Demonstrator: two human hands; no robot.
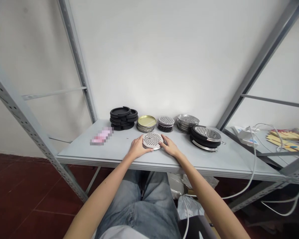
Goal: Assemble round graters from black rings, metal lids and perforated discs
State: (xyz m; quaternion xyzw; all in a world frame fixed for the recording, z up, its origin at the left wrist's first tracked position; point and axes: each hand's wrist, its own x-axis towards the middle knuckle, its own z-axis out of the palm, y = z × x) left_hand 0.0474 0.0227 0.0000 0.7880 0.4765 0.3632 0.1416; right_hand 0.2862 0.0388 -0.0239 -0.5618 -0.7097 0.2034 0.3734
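Observation:
A round perforated metal disc (pixel 152 140) lies over a shiny rim on the grey table, near its front edge. My left hand (pixel 137 147) grips the disc from the left, thumb at its front edge. On the right side my right hand (pixel 169 146) holds the same disc, with its thumb on the top. Behind it stand a stack of gold-coloured round lids (pixel 147 122) and a stack of perforated discs (pixel 166 121). Whether anything lies inside the rim under the disc is hidden.
Black rings (pixel 122 119) are stacked at the back left, silver rings (pixel 187 122) at the back right. Nearer on the right is a stack of black rings with perforated discs (pixel 206 134). A blurred pink item (pixel 102 136) lies left. A white cable (pixel 254 166) hangs over the right edge.

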